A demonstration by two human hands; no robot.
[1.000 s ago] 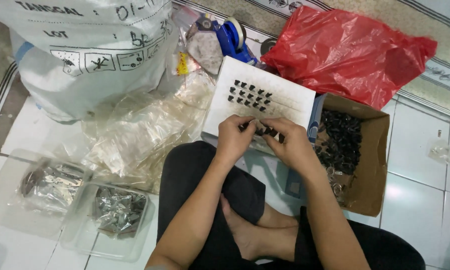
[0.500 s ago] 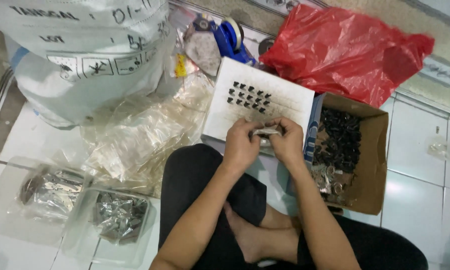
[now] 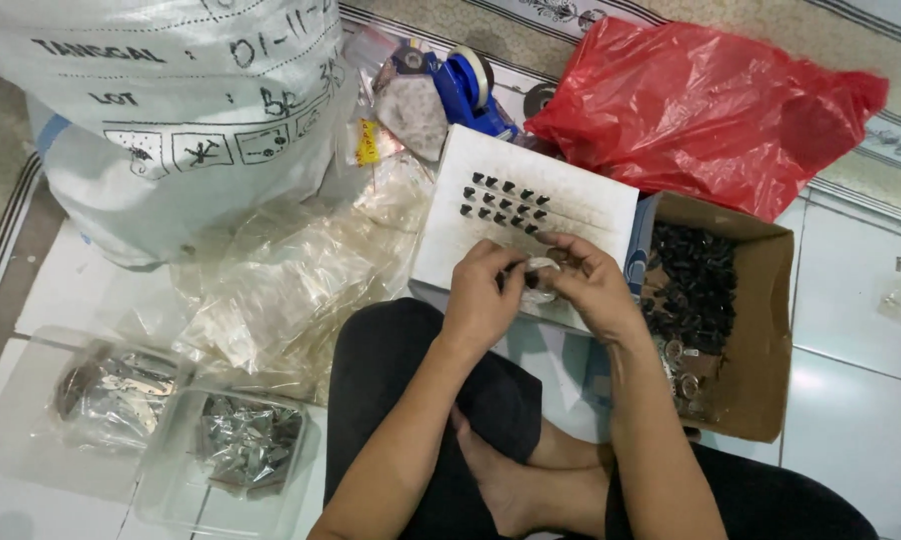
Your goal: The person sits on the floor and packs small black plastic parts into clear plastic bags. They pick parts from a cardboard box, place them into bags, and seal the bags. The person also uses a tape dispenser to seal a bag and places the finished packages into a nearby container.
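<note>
Seated cross-legged on tiled floor, viewed from head camera. Left hand (image 3: 483, 290) and right hand (image 3: 593, 285) brought together over near edge of white board (image 3: 571, 205), fingers pinched shut around one small clear plastic pouch (image 3: 541, 275) held between them; contents too small to make out.

Progress, judged: partway. Black clips (image 3: 506, 203) laid out on white board in rows, roughly fifteen counted, exact number unsure at this size. Many more heaped loose in open cardboard box (image 3: 751, 330) just right of board, along with a few clear pieces at box's near end. Bulk apparently unsorted yet.

Counts otherwise: one pile of empty clear pouches (image 3: 271, 280) left of knee; two clear plastic tubs (image 3: 31, 440) at lower left, each holding crumpled shiny packets; one large white woven sack (image 3: 171, 120) upper left; one red plastic bag (image 3: 701, 110) behind box; one blue tape dispenser (image 3: 466, 90) beyond board.
</note>
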